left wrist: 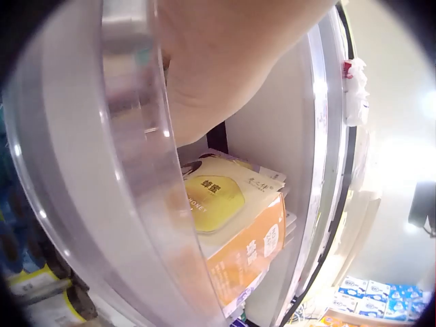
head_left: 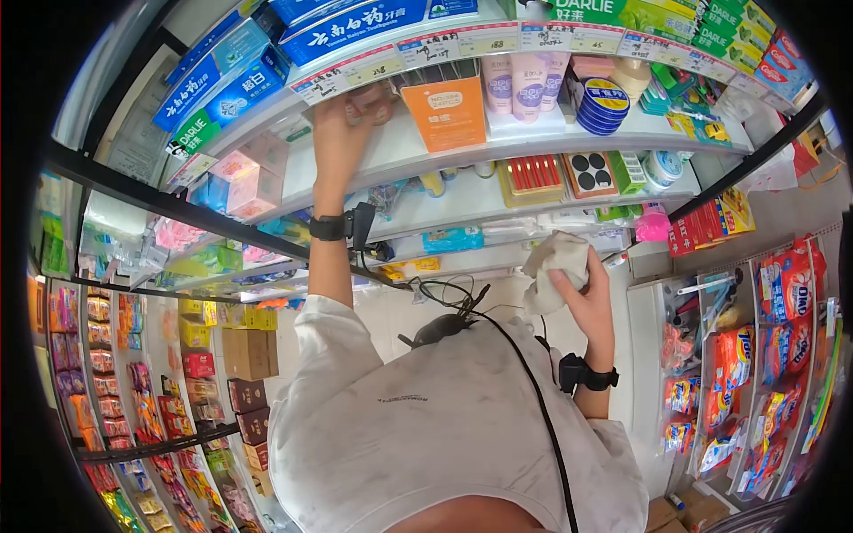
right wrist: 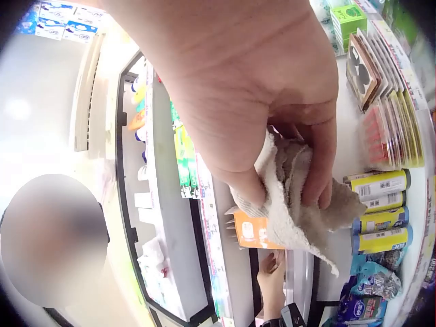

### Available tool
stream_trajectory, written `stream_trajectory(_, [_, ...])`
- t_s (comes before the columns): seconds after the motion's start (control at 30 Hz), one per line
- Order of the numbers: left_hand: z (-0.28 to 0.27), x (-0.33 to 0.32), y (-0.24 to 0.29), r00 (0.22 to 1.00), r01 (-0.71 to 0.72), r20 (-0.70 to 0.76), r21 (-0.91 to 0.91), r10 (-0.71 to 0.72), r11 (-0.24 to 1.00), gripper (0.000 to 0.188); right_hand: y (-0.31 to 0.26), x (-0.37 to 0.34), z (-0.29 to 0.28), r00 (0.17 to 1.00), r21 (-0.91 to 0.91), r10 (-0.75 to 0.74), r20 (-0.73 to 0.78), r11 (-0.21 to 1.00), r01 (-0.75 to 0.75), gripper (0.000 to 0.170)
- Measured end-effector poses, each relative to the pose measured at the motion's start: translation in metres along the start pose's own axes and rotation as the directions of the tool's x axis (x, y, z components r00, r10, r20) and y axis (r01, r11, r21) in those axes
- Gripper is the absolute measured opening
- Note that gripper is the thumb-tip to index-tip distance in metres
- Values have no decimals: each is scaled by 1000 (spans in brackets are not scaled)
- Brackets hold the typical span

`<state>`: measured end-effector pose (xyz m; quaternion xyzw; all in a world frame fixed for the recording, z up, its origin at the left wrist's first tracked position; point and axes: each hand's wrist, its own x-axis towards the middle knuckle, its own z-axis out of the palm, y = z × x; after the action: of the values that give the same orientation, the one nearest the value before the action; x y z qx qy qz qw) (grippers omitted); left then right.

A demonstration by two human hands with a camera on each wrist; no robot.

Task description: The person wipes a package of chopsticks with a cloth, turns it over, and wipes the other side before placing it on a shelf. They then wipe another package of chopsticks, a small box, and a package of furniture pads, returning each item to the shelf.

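My right hand (head_left: 582, 289) grips a crumpled pale grey cloth (head_left: 555, 266) in front of the shelves. In the right wrist view the cloth (right wrist: 296, 194) is pinched between thumb and fingers, its loose edges hanging below. My left hand (head_left: 342, 133) reaches into the shelf under the toothpaste row, left of an orange box (head_left: 449, 111). Something pinkish shows at its fingers, and I cannot tell whether it is held. In the left wrist view the clear shelf lip (left wrist: 139, 157) hides the fingers; the honey-labelled orange box (left wrist: 238, 252) stands beyond the hand (left wrist: 218, 68).
Toothpaste boxes (head_left: 373, 34) line the shelf above. Right of the orange box stand lilac tubes (head_left: 529, 84) and stacked blue-yellow tins (head_left: 601, 107). Pink boxes (head_left: 253, 178) sit at the left. Black cables (head_left: 444, 324) hang before the person's chest. Detergent bags (head_left: 733, 355) hang at the right.
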<state>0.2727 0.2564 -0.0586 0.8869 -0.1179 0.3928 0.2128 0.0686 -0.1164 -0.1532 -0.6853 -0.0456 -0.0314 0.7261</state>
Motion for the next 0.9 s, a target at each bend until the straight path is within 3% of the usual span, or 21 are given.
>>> stream_trajectory(0.13, [2,2,-11,998,-53,-31,74,56,996,52,-2,-5,-1,1000,1,2,-22,1000,-2,44])
stream_trajectory(0.3, [1,0,-6,999,-19,-47,73,22,997,50,-2,-10,-2,999,2,0,-39,1000,0,44])
stream_trajectory(0.4, [-11,-9,0,990,81,-122,57,-74,995,39,-4,-14,-4,998,-16,0,-69,1000,-1,46])
stream_trajectory(0.5, [-31,-34,34,971,76,-214,-132,-104,988,23,-1,-19,-7,994,-9,26,-105,1000,-27,48])
stream_trajectory(0.6, [-26,-78,57,975,79,-182,-262,-130,962,14,5,-21,-10,992,-10,7,-123,1000,-8,48])
stream_trajectory(0.67, [-15,-100,69,998,68,19,-339,-65,938,13,6,-23,-9,991,13,28,-133,1000,-26,48])
stream_trajectory(0.7, [-4,-112,68,995,63,94,-294,-37,954,12,5,-24,-8,990,25,35,-134,999,-32,48])
stream_trajectory(0.9, [54,-163,28,915,260,384,-317,-127,912,17,1,-25,-6,993,2,14,-115,1000,-13,47])
